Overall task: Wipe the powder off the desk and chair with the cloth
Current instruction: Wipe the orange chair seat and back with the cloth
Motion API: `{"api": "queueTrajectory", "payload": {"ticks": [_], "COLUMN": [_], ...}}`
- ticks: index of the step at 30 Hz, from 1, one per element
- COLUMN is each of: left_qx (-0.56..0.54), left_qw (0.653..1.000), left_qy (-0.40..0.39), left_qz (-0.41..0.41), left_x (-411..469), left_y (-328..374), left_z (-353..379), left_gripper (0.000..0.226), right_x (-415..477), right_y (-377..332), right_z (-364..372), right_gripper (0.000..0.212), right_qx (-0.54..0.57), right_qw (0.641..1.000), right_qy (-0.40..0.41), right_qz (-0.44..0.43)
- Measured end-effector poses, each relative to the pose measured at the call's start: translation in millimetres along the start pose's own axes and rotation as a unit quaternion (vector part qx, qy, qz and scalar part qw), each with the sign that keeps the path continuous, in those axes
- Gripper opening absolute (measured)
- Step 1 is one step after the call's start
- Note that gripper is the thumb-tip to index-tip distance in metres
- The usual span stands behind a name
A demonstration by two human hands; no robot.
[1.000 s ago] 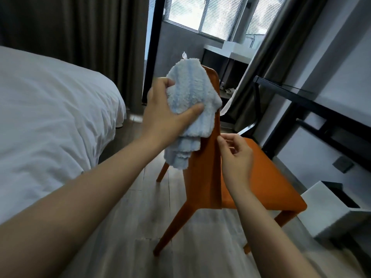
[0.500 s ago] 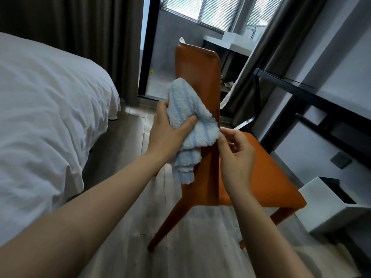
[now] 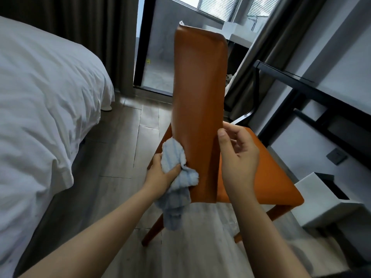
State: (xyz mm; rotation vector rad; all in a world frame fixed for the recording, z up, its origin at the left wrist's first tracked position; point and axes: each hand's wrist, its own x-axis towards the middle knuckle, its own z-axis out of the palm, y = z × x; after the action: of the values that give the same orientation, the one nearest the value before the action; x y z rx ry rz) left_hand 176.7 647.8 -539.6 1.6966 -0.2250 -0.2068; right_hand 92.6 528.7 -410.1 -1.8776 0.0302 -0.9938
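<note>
An orange chair (image 3: 198,93) stands in front of me with its backrest facing me. My left hand (image 3: 160,175) grips a pale blue fluffy cloth (image 3: 174,177) and presses it against the lower left of the backrest; a loose end of the cloth hangs below. My right hand (image 3: 236,155) holds the right edge of the backrest, thumb on the back face and fingers curled round behind. The orange seat (image 3: 267,177) shows to the right. The black desk (image 3: 313,87) runs along the wall on the right.
A bed with a white duvet (image 3: 44,109) fills the left side. A white box-shaped bin (image 3: 325,199) sits on the floor right of the chair. Dark curtains and a glass door are behind. Pale powder marks the wooden floor (image 3: 200,237) under the chair.
My left hand has wiped the cloth down the backrest from its top to its lower left edge. My right hand stayed on the right edge of the backrest.
</note>
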Motion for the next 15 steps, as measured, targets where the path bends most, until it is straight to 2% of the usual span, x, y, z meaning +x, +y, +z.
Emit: {"api": "queueTrajectory", "payload": {"ticks": [4,8,12,15], "left_qx": [0.056,0.105,0.101,0.07], "left_qw": [0.998,0.993,0.991,0.98], "left_qy": [-0.016,0.013,0.087,0.157], "left_qz": [-0.022,-0.045,0.012,0.102], "left_x": [3,1,1,5], "left_y": [-21,-31,-1,50], "left_z": [0,-6,-28,-52], "left_gripper": [0.072,0.063,0.06,0.061], "right_x": [1,5,8,6], "right_y": [0,0,3,3], "right_z": [3,7,9,10], "right_gripper": [0.012,0.015,0.006,0.006], "right_qx": [0.002,-0.004,-0.032,-0.038], "right_qw": [1.0,1.0,0.999,0.999], "right_qy": [0.004,0.014,0.028,0.033], "right_qz": [0.007,0.011,0.009,0.005]}}
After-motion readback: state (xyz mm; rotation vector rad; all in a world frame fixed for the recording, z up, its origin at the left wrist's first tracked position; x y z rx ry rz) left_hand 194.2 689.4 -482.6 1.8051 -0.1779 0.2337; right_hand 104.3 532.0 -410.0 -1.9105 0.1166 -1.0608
